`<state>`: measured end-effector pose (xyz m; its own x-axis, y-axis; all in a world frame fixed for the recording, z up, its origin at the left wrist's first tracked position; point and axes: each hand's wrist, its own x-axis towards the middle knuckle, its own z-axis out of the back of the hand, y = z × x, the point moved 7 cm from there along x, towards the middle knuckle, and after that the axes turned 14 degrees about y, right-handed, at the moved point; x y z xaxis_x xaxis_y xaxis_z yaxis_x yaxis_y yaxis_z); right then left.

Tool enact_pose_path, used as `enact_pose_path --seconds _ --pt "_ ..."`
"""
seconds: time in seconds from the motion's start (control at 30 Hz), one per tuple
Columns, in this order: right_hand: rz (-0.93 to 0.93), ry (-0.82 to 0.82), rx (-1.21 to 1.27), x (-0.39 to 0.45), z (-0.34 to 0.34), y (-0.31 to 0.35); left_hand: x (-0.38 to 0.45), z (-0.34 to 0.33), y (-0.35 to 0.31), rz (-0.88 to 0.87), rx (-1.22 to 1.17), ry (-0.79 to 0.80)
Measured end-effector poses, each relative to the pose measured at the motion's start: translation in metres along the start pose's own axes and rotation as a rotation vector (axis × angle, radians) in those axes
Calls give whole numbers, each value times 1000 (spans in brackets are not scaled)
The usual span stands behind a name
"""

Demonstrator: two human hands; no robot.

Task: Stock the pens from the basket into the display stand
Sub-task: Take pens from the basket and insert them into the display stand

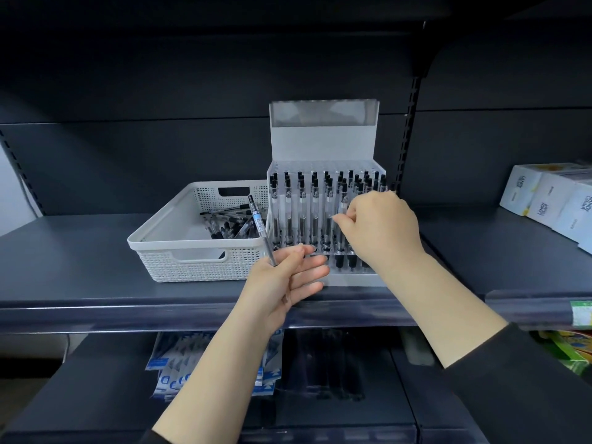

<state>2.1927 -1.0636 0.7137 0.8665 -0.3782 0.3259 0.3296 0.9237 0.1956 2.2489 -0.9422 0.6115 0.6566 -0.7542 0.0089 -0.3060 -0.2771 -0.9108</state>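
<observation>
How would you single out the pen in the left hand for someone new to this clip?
Find the white basket on the dark shelf, left of the clear display stand. At the basket's front right corner, the left hand pinches one pen by its lower end. It alone stands loose, tilted above the heap.

White perforated plastic basket (192,261) holds loose clear-barrelled black pens (229,223); beside it, touching, clear acrylic display stand (323,145) holds upright pens (301,206).
</observation>
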Motion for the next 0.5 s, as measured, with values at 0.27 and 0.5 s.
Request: enact_pose_path --seconds 0.27,0.5 --pt "183 -197 452 -14 17 10 0 -15 -2 12 70 107" --pt "181 167 693 -2 -7 25 -1 -35 0 49 144 244"
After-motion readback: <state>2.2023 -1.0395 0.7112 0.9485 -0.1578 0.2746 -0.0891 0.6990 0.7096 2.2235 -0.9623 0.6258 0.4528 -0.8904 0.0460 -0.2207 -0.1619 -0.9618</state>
